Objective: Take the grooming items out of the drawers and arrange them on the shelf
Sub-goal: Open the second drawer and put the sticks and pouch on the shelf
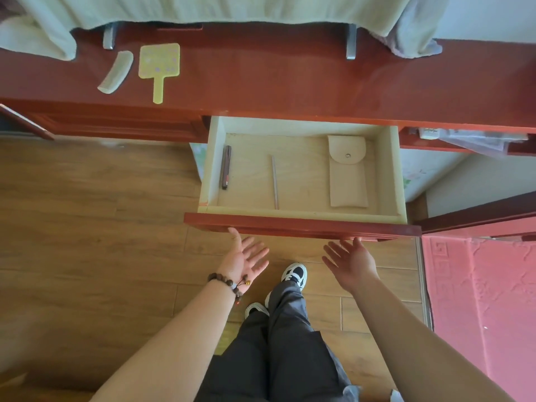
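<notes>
Both grips, left hand and right hand, spread empty beneath the drawer; next, reach up for the pouch.

We cannot see the thumb tips of the left hand and right hand under the drawer front; towel cut off by top edge | right compartment's clutter too blurred to identify
</notes>
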{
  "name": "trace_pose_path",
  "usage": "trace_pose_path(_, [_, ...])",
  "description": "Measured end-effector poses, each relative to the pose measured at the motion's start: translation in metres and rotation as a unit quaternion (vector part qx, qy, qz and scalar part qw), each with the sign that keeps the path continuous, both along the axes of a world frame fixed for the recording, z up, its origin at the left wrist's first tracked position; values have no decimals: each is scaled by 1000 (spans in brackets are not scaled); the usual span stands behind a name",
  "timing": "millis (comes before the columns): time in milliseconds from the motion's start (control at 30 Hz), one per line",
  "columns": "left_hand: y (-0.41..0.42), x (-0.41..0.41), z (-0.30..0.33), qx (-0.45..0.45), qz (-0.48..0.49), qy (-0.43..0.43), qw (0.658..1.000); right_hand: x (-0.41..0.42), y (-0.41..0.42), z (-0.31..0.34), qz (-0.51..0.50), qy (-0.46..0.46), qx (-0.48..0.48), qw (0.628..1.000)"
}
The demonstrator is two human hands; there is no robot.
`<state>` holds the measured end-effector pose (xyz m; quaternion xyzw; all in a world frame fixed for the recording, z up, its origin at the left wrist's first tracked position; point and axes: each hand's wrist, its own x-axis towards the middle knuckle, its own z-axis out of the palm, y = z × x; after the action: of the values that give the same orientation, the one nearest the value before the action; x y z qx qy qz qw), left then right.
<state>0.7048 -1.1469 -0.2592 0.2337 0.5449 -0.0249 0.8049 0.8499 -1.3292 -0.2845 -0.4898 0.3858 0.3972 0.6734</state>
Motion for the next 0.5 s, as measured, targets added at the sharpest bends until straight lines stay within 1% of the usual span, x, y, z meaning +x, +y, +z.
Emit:
trace_pose_path(33, [4, -3, 9, 35, -88, 24, 995, -4, 1, 7, 31, -9, -8, 999])
trace_pose_path(67, [7, -6, 21, 73, -181, 46, 980, -9, 1, 15, 67, -20, -16, 997])
trace_pose_path(100, [11, -9, 33, 109, -256, 56, 959, -14, 3, 24, 112, -31, -22, 993])
trace_pose_path(133, [14, -12, 43, 143, -302, 54, 941, -19, 6, 33, 158, -40, -22, 986])
trace_pose_path(200, [21, -14, 64, 218, -324, 25, 920, -25, 14, 55, 235, -56, -3, 970])
trace_pose_path(300, [32, -7, 95, 354, -289, -17, 889, -21, 33, 87, 291, -107, 29, 950])
trace_pose_path(400, [40, 11, 105, 480, -283, 6, 830, -5, 55, 107, 287, -165, 42, 943])
trace_pose_path(500, [50, 35, 97, 554, -308, 58, 771, 19, 77, 112, 315, -208, -7, 926])
